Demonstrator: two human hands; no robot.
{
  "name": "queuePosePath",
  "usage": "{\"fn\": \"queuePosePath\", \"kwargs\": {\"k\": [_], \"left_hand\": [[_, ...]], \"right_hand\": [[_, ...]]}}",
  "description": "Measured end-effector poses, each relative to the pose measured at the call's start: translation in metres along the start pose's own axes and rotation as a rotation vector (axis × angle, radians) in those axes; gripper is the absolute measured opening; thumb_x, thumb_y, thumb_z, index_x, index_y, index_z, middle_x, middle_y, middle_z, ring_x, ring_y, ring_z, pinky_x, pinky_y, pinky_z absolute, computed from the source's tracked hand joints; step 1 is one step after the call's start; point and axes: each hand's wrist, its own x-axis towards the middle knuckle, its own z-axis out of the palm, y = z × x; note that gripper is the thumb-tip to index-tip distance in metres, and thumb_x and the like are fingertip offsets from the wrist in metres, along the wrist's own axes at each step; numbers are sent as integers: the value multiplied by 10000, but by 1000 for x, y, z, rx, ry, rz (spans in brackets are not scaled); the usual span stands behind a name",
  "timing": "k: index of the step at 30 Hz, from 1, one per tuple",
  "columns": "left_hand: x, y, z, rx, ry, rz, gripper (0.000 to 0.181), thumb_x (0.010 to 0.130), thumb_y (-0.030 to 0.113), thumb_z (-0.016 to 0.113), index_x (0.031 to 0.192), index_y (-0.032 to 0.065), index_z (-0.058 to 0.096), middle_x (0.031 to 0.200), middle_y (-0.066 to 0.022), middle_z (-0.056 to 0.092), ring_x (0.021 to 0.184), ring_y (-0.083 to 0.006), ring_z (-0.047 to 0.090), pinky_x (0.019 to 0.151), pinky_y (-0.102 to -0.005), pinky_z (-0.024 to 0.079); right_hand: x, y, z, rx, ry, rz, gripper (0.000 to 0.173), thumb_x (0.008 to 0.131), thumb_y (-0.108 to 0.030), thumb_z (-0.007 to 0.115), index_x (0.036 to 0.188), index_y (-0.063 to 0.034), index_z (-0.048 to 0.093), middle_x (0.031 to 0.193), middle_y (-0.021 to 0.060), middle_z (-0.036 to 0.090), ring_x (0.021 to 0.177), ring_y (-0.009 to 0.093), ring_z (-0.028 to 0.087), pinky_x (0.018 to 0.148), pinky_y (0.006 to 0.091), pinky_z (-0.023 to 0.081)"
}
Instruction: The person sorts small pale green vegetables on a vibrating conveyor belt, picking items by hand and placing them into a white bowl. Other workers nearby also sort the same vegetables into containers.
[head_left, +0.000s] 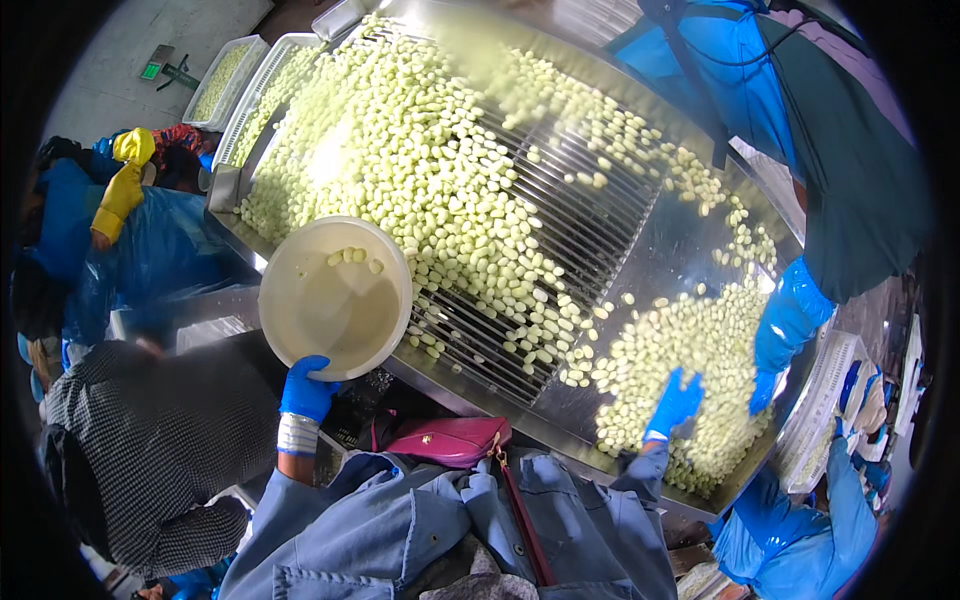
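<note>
My left hand (309, 390), in a blue glove, grips the near rim of a round white plastic basin (352, 300). The basin is tilted towards me, with a few pale green oval pieces (352, 256) near its far side. It hangs over the near left edge of a stainless steel sorting table (637, 262). My right hand (676, 401), also gloved in blue, rests on a dense heap of oval pieces (652, 345) at the table's right end. Its fingers are spread and hold nothing that I can see. A larger heap (405, 157) covers the left part of the table.
A slatted metal grate (581, 195) crosses the table's middle. Opposite me, a co-worker's blue-sleeved arm (784, 322) reaches to the right heap. White crates (262, 97) stand beyond the left end, another crate (817, 405) at right. A magenta bag (450, 441) hangs before me.
</note>
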Motion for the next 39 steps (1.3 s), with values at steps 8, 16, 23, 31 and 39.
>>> {"fn": "queuePosePath", "kwargs": {"k": [8, 16, 23, 31, 39], "left_hand": [[-4, 2, -1, -175, 16, -6, 209, 853, 19, 570, 1046, 87, 616, 1070, -94, 619, 959, -216, 609, 788, -344, 543], [7, -11, -23, -524, 17, -110, 283, 806, -27, 612, 1065, 88, 605, 1016, -100, 635, 965, -210, 615, 792, -329, 546], [-8, 19, -11, -632, 135, -252, 269, 791, 91, 644, 1056, 121, 611, 1036, -65, 634, 975, -224, 616, 771, -327, 532], [-11, -3, -11, 118, 92, 220, 303, 794, -56, 671, 1052, 86, 599, 1111, -126, 635, 1072, -227, 609, 864, -346, 534], [-2, -23, -20, -215, 45, 56, 252, 828, -27, 644, 1057, 74, 615, 1047, -119, 630, 947, -240, 624, 809, -358, 545]], "right_hand": [[-95, -201, -47, 842, -372, -350, 510, 940, -227, 651, 1398, -60, 501, 1446, 192, 446, 1248, 335, 477, 1025, 440, 425], [-29, 86, -71, 136, 204, -5, 408, 982, -277, 587, 1239, 39, 614, 1175, 210, 621, 947, 283, 614, 820, 391, 510], [-42, 75, -55, -137, -79, 127, 654, 917, -534, 590, 1388, -84, 530, 962, 302, 650, 852, 383, 649, 718, 507, 514], [-143, -130, -93, 523, -517, -281, 542, 950, -286, 624, 1409, -35, 484, 1326, 252, 552, 1219, 349, 530, 989, 448, 437], [-108, 36, -76, -385, -716, -220, 494, 966, -464, 523, 999, 3, 681, 897, 247, 681, 798, 435, 649, 632, 512, 478]]}}
